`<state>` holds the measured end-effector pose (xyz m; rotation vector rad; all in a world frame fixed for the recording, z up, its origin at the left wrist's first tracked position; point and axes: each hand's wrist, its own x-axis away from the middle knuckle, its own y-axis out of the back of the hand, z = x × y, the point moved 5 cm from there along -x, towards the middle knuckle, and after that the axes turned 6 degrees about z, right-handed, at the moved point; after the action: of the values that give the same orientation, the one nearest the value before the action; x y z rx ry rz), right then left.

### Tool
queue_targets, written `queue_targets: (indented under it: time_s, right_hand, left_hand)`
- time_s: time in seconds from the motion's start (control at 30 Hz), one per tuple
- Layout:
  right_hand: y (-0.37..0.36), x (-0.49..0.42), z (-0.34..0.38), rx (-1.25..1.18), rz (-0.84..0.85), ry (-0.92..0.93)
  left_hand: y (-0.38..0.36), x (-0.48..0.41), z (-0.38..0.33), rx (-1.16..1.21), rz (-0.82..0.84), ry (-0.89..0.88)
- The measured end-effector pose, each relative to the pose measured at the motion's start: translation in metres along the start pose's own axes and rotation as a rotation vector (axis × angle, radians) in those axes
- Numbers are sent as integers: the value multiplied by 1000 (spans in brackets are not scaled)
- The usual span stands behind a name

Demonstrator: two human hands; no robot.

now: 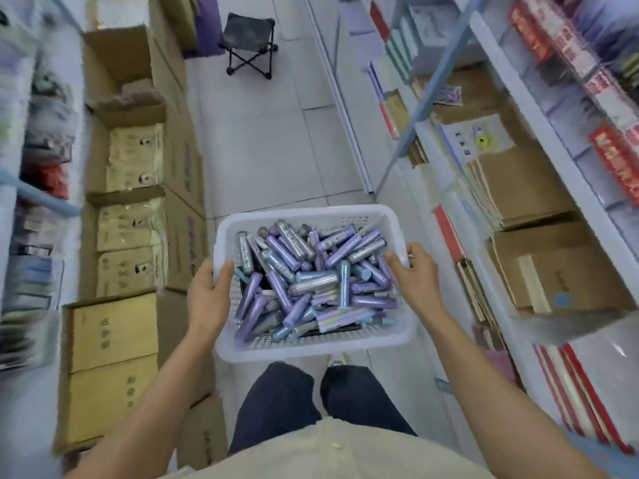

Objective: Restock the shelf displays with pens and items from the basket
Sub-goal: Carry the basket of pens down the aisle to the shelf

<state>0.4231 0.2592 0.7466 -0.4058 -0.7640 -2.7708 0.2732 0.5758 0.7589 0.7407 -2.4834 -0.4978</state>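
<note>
I hold a white plastic basket [311, 214] in front of my waist, above my legs. It is filled with several purple, silver and light-blue tubes of pens [304, 271] lying in a jumble. My left hand [211, 292] grips the basket's left rim, thumb inside. My right hand [416, 274] grips the right rim, thumb inside over the tubes. White shelves [539, 108] with books, notebooks and brown boxes run along my right side.
Open cardboard boxes [128, 188] line the left of the narrow tiled aisle [262, 140]. A small black folding stool [249, 43] stands further ahead in the aisle. More blurred shelving with packaged goods [34, 150] is at the far left.
</note>
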Motion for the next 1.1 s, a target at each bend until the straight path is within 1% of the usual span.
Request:
queue_targets:
  time_s: [0.2, 0.37, 0.5, 0.57, 0.67, 0.8, 0.97, 1.1]
  right_hand:
    - [-61, -140, 85, 78, 90, 53]
    - [-105, -255, 155, 63, 53, 72]
    - [-125, -343, 213, 39, 56, 83]
    - [-130, -386, 236, 57, 47, 90]
    - [-140, -474, 276, 33, 26, 105]
    - [-147, -592, 334, 50, 42, 141]
    - [-154, -716, 396, 64, 10, 154]
    - [-167, -804, 433, 45, -12, 136]
  left_hand:
    - [40, -123, -31, 73, -95, 96]
    - [69, -257, -76, 69, -104, 63]
    - [86, -363, -126, 13, -50, 16]
    - [89, -408, -148, 28, -49, 3]
    - [85, -496, -186, 57, -65, 8]
    - [77, -607, -240, 73, -84, -9]
    - [75, -734, -300, 25, -117, -25]
    - [73, -836, -344, 26, -78, -69]
